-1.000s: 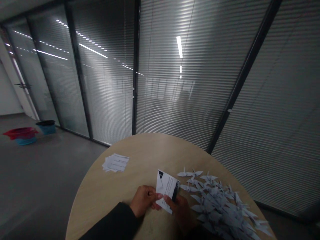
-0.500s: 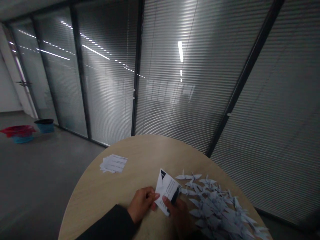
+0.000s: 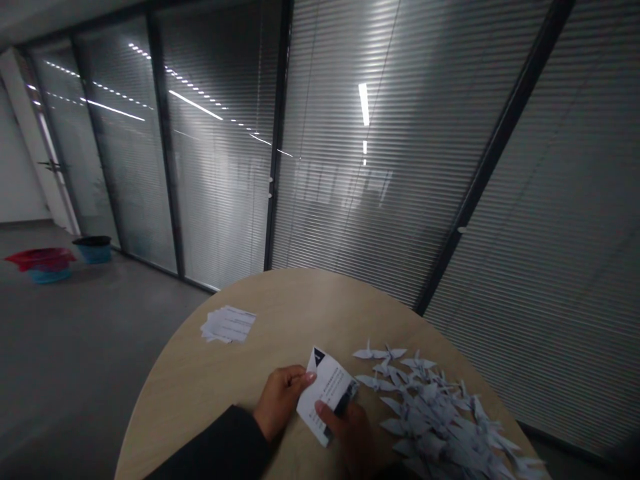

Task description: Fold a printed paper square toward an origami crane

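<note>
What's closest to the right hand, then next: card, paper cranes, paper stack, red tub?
1. Card, in the right hand.
2. Paper cranes, on the table, right.
3. Paper stack, on the table, left.
4. Red tub, on the floor, far left.

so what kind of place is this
Most likely an office or meeting room: glass partition walls with slatted blinds, a round wood-finish table, and printed paper, both a stack on the table and a sheet held in both hands.

White printed paper (image 3: 327, 393), dark corner triangle
</note>
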A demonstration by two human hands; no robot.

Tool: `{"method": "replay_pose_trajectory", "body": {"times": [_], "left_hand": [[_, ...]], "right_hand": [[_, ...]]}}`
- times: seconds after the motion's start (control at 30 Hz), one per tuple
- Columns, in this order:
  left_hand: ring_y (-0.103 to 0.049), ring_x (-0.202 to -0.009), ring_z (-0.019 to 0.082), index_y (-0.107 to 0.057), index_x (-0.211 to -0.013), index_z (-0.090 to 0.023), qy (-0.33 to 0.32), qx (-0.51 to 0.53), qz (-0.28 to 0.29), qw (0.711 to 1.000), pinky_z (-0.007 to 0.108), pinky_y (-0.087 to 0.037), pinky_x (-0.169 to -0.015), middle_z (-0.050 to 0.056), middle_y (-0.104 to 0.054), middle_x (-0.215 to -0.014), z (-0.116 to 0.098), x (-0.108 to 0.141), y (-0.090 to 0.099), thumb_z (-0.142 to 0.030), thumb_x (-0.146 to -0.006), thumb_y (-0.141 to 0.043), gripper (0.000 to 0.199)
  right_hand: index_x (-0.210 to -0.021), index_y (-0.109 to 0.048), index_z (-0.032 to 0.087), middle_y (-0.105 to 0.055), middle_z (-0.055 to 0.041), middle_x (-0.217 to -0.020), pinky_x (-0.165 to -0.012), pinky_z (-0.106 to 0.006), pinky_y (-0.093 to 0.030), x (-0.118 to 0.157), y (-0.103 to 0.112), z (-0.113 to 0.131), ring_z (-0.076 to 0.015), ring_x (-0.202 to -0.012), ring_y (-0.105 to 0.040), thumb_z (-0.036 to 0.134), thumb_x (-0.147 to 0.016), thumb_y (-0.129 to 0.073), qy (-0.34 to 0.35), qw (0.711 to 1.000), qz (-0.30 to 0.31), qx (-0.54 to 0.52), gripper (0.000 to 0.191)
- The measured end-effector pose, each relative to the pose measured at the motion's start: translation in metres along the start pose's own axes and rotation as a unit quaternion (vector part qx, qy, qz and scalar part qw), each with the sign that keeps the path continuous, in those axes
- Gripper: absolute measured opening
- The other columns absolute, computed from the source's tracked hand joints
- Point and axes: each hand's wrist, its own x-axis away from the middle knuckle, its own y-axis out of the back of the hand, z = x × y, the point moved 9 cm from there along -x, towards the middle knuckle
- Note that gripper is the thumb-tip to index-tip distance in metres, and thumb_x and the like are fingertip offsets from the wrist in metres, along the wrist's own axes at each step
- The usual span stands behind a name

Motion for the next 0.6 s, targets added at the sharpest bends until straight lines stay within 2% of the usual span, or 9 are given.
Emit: {"method": "replay_pose_trajectory", "body": {"times": [0.17,0.4,0.6], "left_hand": [[-0.053,-0.049,0.014,-0.067,-0.061,-0.009,0.038,0.105,-0.009,0.994,0.024,-0.036,-0.049,0.005,-0.064,-0.054,0.012,0.000,-0.002,-0.064,-0.051,-0.076,0.056],[-0.058,-0.053,0.016,-0.071,-0.069,-0.007,0.038,0.185,0.003,0.982,0.025,-0.039,-0.051,0.009,-0.067,-0.058,0.002,0.009,-0.007,-0.062,-0.058,-0.074,0.056],[-0.058,-0.052,0.016,-0.072,-0.070,-0.007,0.049,0.214,-0.007,0.976,0.025,-0.040,-0.050,0.009,-0.068,-0.058,0.003,0.010,-0.008,-0.062,-0.057,-0.075,0.056]], "right_hand": [[-0.072,-0.070,0.017,-0.075,-0.0082,-0.071,-0.056,-0.024,-0.052,0.001,-0.001,0.001,-0.0235,-0.070,-0.071,0.051,-0.067,-0.062,0.007,1.000,-0.006,-0.019,0.035],[-0.081,-0.070,0.016,-0.076,-0.0111,-0.082,-0.064,-0.028,-0.054,0.001,-0.013,-0.008,-0.0253,-0.078,-0.071,0.049,-0.065,-0.064,0.002,0.999,0.018,-0.036,0.038],[-0.077,-0.070,0.017,-0.076,-0.0092,-0.077,-0.061,-0.026,-0.054,0.000,-0.018,-0.010,-0.0253,-0.077,-0.071,0.051,-0.065,-0.064,-0.004,0.998,0.029,-0.051,0.037]]}}
